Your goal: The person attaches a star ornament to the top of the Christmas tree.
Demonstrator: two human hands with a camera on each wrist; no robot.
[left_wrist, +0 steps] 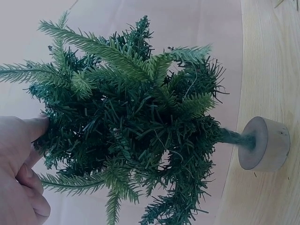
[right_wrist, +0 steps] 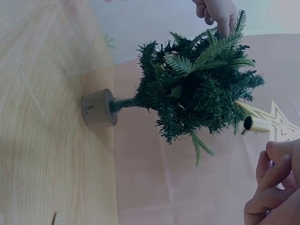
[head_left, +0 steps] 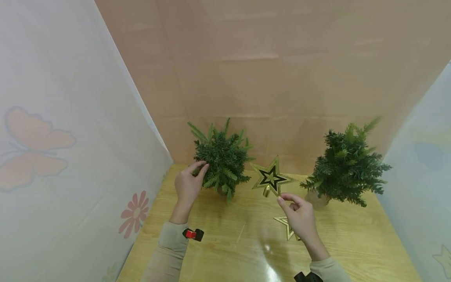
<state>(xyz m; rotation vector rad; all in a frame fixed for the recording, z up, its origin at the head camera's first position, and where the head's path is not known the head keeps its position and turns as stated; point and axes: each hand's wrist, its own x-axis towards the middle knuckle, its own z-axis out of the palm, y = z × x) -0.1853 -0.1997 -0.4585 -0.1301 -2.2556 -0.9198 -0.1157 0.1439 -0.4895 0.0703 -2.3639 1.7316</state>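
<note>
A small artificial Christmas tree stands at the left back of the table. My left hand pinches its foliage at the left side, and in the left wrist view the thumb and finger reach in near the treetop. The round base is pale and stands on the tabletop. Between thumb and fingers, my right hand holds a gold star tree topper by one lower point. Its tubular socket faces the tree in the right wrist view.
Another small tree on a pale base stands at the right back. A second gold star lies on the wooden table, partly hidden by my right hand. Pinkish cloth hangs behind, with patterned white walls at both sides.
</note>
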